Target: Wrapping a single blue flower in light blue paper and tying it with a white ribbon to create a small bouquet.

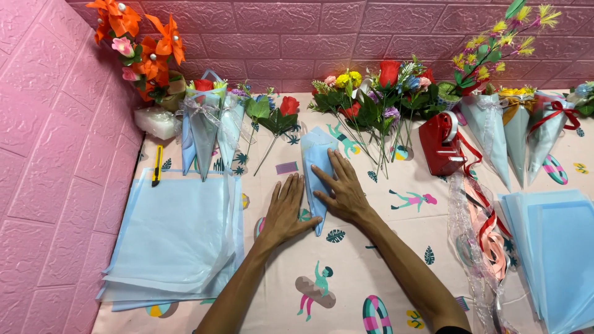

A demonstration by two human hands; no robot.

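1. A table under a printed cloth (396,260) of swimmers, leaves and swim rings fills the view, backed by a pink brick-pattern wall (49,154).
2. A stack of pale blue wrapping sheets (173,238) lies flat at the left of the table; a second stack of blue sheets (557,260) lies at the right edge.
3. Loose artificial flowers (377,99), red, yellow and purple on green stems, lie along the back edge, with a single red rose (286,110) to their left.
4. At back left, finished blue cones (207,133) hold small bunches of flowers tied with clear ribbon; at back right, more filled cones (516,133) point toward the viewer, one bound with red ribbon.
5. A blue paper cone (314,161) lies at the table's centre, wide end toward the wall, tip toward the viewer. I can see nothing inside it.
6. The right hand (343,192) lies flat on the cone, fingers spread, pressing rather than grasping.
7. The left hand (286,210) lies flat, fingers straight, just beside the cone's left edge and touching it; it clasps nothing.
8. A red tape dispenser (440,145) stands right of the loose flowers, with tangled red, peach and clear ribbons (482,222) trailing below it.
9. A yellow utility knife (157,166) lies at the top edge of the left stack.
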